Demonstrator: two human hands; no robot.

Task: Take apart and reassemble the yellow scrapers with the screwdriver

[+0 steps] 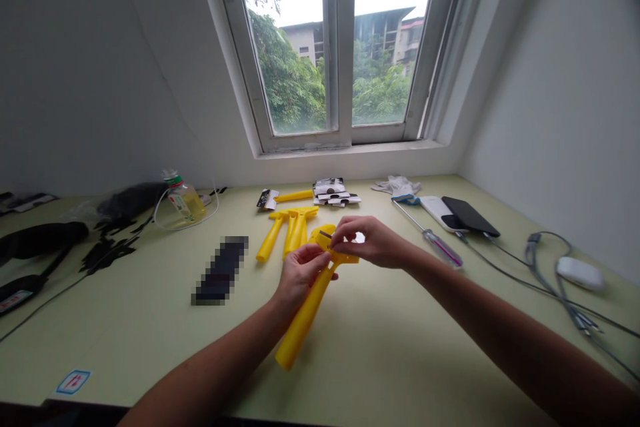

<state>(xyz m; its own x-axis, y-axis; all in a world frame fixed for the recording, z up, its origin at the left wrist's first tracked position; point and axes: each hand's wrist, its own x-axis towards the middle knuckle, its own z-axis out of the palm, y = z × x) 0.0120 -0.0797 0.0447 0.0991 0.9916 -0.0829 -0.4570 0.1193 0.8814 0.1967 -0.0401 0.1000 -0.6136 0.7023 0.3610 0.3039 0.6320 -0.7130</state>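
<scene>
My left hand (pixel 304 271) is closed around the neck of a yellow scraper (pixel 306 312), just below its head. The scraper is tilted, with its long handle pointing down toward the table's near edge. My right hand (pixel 367 240) comes in from the right with thumb and forefinger pinched together at the scraper head. A thin dark metal strip (pixel 325 235) shows at the head beside those fingertips. What exactly the right fingertips pinch is hidden. Beyond my left hand several more yellow scrapers (pixel 296 230) lie together on the table.
Behind them are a packaged yellow scraper (pixel 294 196) and stacked small packets (pixel 333 192). To the right lie a glove (pixel 399 186), a screwdriver (pixel 443 248), a power bank (pixel 470 215) and cables (pixel 537 267). At left, a bottle (pixel 186 203) stands beyond a blurred-out dark rectangle (pixel 221 271).
</scene>
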